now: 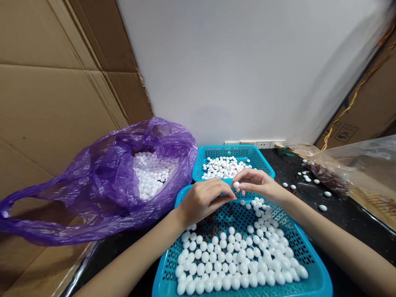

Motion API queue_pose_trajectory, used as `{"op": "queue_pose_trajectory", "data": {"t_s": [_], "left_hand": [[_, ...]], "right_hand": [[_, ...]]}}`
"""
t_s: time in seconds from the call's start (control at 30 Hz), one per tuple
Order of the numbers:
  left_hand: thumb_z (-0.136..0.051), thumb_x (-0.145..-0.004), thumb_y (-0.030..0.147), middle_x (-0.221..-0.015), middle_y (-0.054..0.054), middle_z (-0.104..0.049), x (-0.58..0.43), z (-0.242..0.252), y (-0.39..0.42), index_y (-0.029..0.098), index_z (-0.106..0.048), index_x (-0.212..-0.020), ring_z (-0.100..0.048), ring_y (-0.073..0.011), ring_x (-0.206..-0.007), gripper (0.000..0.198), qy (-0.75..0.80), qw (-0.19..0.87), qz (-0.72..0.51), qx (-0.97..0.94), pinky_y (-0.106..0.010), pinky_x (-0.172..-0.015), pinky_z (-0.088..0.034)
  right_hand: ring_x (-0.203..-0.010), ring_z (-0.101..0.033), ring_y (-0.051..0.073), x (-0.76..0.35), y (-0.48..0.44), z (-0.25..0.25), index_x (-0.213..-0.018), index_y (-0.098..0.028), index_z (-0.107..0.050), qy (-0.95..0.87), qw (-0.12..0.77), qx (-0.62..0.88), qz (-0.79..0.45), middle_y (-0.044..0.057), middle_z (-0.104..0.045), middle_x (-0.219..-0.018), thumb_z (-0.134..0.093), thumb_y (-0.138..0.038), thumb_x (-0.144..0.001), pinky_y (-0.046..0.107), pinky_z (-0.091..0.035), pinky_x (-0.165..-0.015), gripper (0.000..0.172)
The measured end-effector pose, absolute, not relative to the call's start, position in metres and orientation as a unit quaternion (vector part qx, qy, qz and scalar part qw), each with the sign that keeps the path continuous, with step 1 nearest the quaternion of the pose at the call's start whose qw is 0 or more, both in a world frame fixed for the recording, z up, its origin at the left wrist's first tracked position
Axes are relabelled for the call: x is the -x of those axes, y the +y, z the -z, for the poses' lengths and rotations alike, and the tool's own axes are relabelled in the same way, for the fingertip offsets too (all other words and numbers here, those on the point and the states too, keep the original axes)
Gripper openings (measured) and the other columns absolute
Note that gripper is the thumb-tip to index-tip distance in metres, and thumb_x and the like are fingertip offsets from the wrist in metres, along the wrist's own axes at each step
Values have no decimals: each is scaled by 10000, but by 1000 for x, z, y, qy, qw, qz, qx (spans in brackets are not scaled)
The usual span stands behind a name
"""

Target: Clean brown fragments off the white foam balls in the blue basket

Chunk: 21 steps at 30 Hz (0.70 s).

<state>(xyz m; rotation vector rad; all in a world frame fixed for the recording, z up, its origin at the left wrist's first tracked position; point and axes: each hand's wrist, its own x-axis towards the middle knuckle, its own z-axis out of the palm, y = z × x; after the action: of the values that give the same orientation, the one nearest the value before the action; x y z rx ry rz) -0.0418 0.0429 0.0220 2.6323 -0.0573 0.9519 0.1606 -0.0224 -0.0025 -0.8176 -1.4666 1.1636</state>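
My right hand (255, 184) holds a small white ball (236, 185) between thumb and fingertips, above the back part of the near blue basket (320, 268). Just left of it is my left hand (208, 198), its fingers pinched together; whatever they hold, if anything, is too small to make out. Many white balls (235, 258) lie in the near basket, with small dark reddish-brown bits (213, 231) toward its back left. Behind it stands a second blue basket (262, 159) with smaller-looking white balls (224, 166) and some brown bits among them.
An open purple plastic bag (102, 181) of white balls sits at the left, by a cardboard sheet (55, 95). Loose balls (322, 208) and a clear bag with brown material (329, 177) lie on the black tabletop at right. Yellow-and-red wires (349, 108) run to a wall socket.
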Motion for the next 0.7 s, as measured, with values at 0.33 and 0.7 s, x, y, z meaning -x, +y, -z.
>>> {"op": "queue_pose_trajectory", "data": {"t_s": [0.33,0.7], "left_hand": [[-536,-893,199,-837,-32,-680,41,-22,42,157,-596,-898,-618,-118,-795,74,-4,167,-339,-926,-265,-722,-515],[-528,-895,251,-837,-28,-668,41,-19,44,160,-605,-880,-607,-126,-798,120,24,164,-292,-942,-255,-739,-489]], "right_hand": [[-708,-570,117,-161,-24,0,-907,-196,-669,-615,500,349,-499,16,-624,-809,-670,-303,-797,258,-488,-655,153],[-691,-574,120,-160,-24,-1,-889,-195,-666,-608,508,357,-495,12,-622,-792,-665,-303,-795,263,-481,-634,143]]}}
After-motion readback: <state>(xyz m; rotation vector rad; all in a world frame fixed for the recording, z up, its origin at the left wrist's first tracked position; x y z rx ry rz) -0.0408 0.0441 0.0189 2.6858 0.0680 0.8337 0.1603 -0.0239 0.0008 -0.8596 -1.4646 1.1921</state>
